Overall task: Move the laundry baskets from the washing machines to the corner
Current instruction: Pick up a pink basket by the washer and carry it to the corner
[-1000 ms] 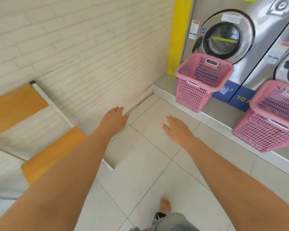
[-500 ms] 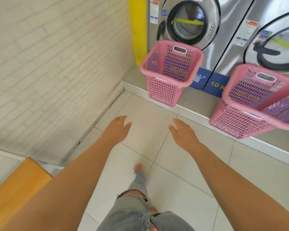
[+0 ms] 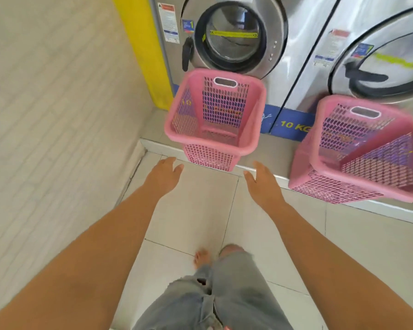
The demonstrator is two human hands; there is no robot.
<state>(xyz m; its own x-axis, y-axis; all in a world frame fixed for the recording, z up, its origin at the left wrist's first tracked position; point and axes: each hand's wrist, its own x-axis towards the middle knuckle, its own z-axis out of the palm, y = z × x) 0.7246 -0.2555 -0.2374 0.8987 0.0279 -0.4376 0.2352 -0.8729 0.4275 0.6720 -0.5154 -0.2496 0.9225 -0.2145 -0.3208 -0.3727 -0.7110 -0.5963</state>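
Two empty pink mesh laundry baskets stand on a raised step in front of steel washing machines. The left basket (image 3: 215,144) is under the left machine's round door (image 3: 233,35). The right basket (image 3: 358,167) leans, with what looks like a second basket nested in it. My left hand (image 3: 163,176) reaches out flat, just below the left basket's front left corner, not touching it. My right hand (image 3: 262,184) is open too, just below its front right corner. Both hands hold nothing.
A pale brick wall (image 3: 57,115) runs along the left and meets a yellow panel (image 3: 143,44) beside the machines. The step's white edge (image 3: 391,213) crosses the tiled floor (image 3: 196,210). My jeans leg and bare foot (image 3: 202,257) are below.
I have walked closer and turned right; the orange bench has left the view. The baskets now loom larger and both hands have come up near the left basket's front.
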